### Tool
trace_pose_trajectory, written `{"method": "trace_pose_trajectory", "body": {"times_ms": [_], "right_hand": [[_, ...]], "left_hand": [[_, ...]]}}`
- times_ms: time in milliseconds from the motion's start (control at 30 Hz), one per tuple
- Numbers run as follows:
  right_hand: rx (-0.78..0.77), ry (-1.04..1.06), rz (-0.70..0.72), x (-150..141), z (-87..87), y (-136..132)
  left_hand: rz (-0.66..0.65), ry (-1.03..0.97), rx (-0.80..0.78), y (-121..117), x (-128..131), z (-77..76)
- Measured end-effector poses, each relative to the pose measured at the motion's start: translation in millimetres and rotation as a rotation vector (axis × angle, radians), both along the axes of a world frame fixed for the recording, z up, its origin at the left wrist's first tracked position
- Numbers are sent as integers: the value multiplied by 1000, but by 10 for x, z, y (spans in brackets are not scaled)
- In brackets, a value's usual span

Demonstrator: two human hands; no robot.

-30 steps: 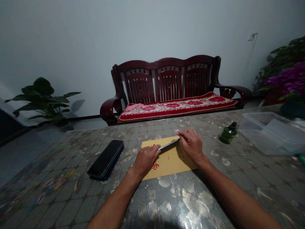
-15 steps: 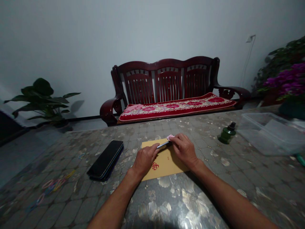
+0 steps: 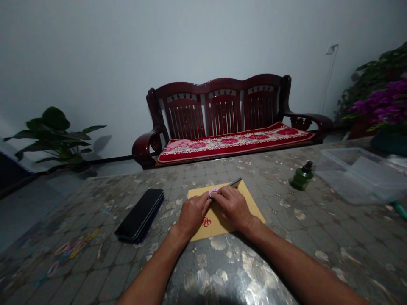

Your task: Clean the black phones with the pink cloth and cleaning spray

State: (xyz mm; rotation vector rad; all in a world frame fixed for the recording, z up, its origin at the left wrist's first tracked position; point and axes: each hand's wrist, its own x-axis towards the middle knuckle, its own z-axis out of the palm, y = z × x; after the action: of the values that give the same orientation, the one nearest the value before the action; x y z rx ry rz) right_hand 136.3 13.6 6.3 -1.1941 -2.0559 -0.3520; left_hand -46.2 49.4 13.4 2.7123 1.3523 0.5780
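A slim, straight object [image 3: 235,182], dark at its far right end, slants over a yellow paper sheet [image 3: 251,207] printed with red characters. Whether it is a pen or another thin rod I cannot tell. My left hand [image 3: 190,212], fingers closed, grips its near left end. Bunched around the object near my left fingertips is a small pink cloth or tissue [image 3: 213,192], pinched by my right hand [image 3: 233,207]. Both hands are close together above the sheet, hiding the middle of the object and part of the red print.
Left of the sheet lies a stack of dark phones [image 3: 141,214], with several coloured bands [image 3: 71,249] beyond. To the right stand a green bottle [image 3: 302,176] and a clear plastic box [image 3: 346,190]. A wooden bench [image 3: 224,87] stands behind the patterned table [image 3: 203,262].
My right hand has slid left along the slim object with the pink piece, up to my left hand. The object's far end now shows beyond my right hand. My left hand has barely moved.
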Motion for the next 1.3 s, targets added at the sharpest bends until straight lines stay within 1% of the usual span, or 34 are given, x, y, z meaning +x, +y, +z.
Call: {"method": "trace_pose_trajectory", "body": {"times_ms": [67,133,267,400,467,567,633,667,733,833,933,1067,1300], "right_hand": [[-15,29,-16,90,9,17],[-39,120,-64,238,20,52],[-78,428,-230,549,11,177],[-154,705,-285,696,-49,321],[-246,907,-278,712,-89,372],[-476,1210,-188,705,-144,405],[-607,1342,-123,694,-164,402],[-648,1386,-100,689,-169,396],[-693,1446,-77,680,-170,381],[-704,1470,-66,668,-171,364],[-684,1449,-49,649,-177,351],[-663,1431,-24,615,-142,327],[-586,1393,1,549,28,311]], "left_hand": [[8,10,-14,-4,-1,10],[14,25,-31,-2,0,19],[34,55,-75,-1,13,55],[67,54,-146,-21,41,143],[79,66,-184,-34,63,201],[76,149,-220,-39,123,289],[49,228,-227,-32,193,338],[36,265,-232,-25,237,355],[28,312,-250,-13,336,371],[38,295,-279,-6,471,333],[32,202,-286,-18,544,240],[21,39,-296,-45,548,140],[9,-223,-345,-82,503,106]]}}
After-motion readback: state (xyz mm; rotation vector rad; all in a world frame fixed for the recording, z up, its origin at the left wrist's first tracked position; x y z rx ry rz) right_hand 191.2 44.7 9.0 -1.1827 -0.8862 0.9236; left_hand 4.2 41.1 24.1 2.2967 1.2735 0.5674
